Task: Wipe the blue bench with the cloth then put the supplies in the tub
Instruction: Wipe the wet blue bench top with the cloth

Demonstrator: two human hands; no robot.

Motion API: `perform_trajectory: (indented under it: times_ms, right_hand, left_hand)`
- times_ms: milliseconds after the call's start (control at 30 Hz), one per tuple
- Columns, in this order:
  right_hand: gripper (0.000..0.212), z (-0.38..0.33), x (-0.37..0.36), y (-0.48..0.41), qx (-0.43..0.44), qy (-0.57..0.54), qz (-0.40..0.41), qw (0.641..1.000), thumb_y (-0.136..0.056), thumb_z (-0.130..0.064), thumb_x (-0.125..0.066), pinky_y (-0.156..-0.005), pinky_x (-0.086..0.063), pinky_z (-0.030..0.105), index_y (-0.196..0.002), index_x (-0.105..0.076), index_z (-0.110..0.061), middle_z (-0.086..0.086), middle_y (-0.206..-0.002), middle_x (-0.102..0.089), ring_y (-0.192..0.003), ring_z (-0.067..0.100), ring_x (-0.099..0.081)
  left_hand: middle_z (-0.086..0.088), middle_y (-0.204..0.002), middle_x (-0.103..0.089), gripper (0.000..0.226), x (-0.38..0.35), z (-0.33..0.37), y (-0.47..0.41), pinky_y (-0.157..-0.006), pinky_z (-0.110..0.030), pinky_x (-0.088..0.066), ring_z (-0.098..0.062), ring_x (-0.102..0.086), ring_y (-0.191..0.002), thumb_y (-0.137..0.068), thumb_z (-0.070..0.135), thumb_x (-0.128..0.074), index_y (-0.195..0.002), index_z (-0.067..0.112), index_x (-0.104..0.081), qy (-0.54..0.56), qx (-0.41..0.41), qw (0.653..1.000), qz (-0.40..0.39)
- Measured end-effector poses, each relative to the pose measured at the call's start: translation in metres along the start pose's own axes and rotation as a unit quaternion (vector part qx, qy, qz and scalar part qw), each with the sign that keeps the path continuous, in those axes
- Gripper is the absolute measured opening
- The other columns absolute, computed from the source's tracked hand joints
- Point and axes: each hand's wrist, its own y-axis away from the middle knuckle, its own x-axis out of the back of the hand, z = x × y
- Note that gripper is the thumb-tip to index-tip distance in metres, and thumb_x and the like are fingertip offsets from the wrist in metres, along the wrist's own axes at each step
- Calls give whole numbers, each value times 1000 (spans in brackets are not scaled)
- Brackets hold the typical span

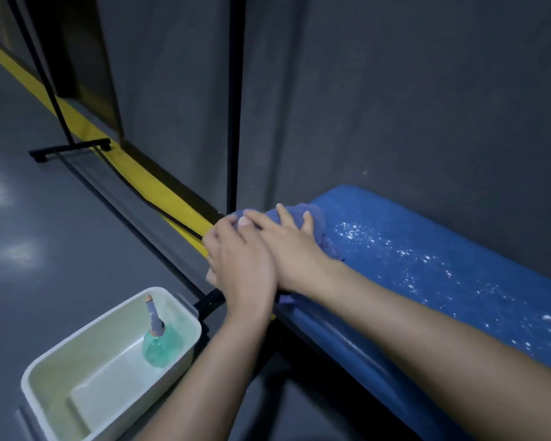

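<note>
A blue padded bench (pixel 427 275) runs from the middle to the lower right, speckled with white spray droplets. At its left end lies a bunched blue cloth (pixel 318 218). My right hand (pixel 287 246) presses flat on the cloth with fingers spread. My left hand (pixel 239 259) lies beside it, overlapping its edge, with its fingers bent over the cloth at the bench's end. On the floor at lower left stands a cream tub (pixel 45 377) holding a green spray bottle (pixel 159 345) with a grey nozzle.
A dark grey wall backs the bench. A black rack's pole (pixel 234 122) and its floor rail (pixel 124 211) stand left of the bench end, with a wheeled foot (pixel 67 149) farther off. A yellow strip (pixel 124 163) follows the wall's base across the grey floor.
</note>
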Motion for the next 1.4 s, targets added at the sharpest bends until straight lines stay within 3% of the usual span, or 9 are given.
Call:
perform_trajectory:
  times_ms: [167,267,333,600,700,867,967,1167,1400]
  right_hand:
    - [34,41,14,-38,-140,-72,-20,987,-93,-38,-41,-106,-9,68,-127,-48,-37,6,-152,-26,-144,38,-9]
    - [38,61,15,-45,-162,-78,11,984,-86,-43,-40,-104,-21,55,-121,-54,-40,3,-137,-47,-133,30,-33]
    - [38,73,15,-49,-169,-74,33,982,-84,-44,-40,-102,-25,50,-119,-55,-41,1,-131,-53,-126,28,-42]
    - [34,141,13,-66,-235,-61,108,964,-92,-31,-36,-101,-34,54,-124,-49,-32,9,-136,-49,-124,35,-46]
    - [38,183,12,-57,-288,-68,114,948,-97,-31,-32,-103,-30,60,-133,-41,-40,8,-143,-41,-128,38,-40]
    - [37,196,7,-48,-303,-90,109,942,-97,-39,-32,-102,-32,61,-133,-39,-40,11,-142,-42,-127,40,-40]
    - [43,186,7,-38,-292,-103,104,945,-90,-61,-34,-102,-33,58,-127,-45,-41,8,-140,-45,-127,40,-42]
    - [45,140,5,-13,-251,-108,113,955,-85,-67,-37,-104,-29,50,-119,-51,-43,1,-142,-41,-130,33,-37]
    - [44,64,1,25,-171,-113,97,974,-82,-69,-41,-102,-29,52,-111,-52,-38,1,-132,-44,-126,30,-41]
  left_hand:
    - [1,-158,-16,44,-17,6,9,-119,-39,-3,-16,-9,-147,-101,27,-26,-145,20,-29,-152,-168,970,-84]
    - [-4,-153,-26,41,-26,-7,9,-119,-41,-10,-22,-17,-143,-100,26,-28,-140,16,-30,-243,-187,941,-146]
    - [-5,-157,-16,51,-27,-15,9,-120,-39,-4,-22,-8,-146,-100,32,-27,-146,12,-19,-321,-201,911,-160]
    - [-9,-160,5,69,-25,-16,8,-119,-38,2,-23,5,-148,-93,46,7,-151,9,-2,-428,-220,856,-188]
    - [-10,-160,2,99,-30,-20,7,-119,-39,1,-23,4,-148,-63,43,27,-151,8,-3,-429,-227,857,-174]
    - [-13,-159,-8,95,-33,-25,7,-119,-42,-4,-26,-5,-148,-69,43,21,-150,5,-14,-398,-229,873,-163]
    - [-17,-154,-28,88,-35,-24,9,-116,-47,-16,-31,-23,-144,-78,42,9,-144,0,-32,-392,-249,877,-123]
    - [-10,-160,5,58,-32,-18,10,-118,-40,6,-23,7,-147,-102,35,-15,-151,7,-2,-396,-201,878,-177]
    - [0,-160,-6,51,-8,-14,11,-119,-26,2,-10,-2,-147,-102,20,-28,-151,11,-13,-84,-170,965,-180]
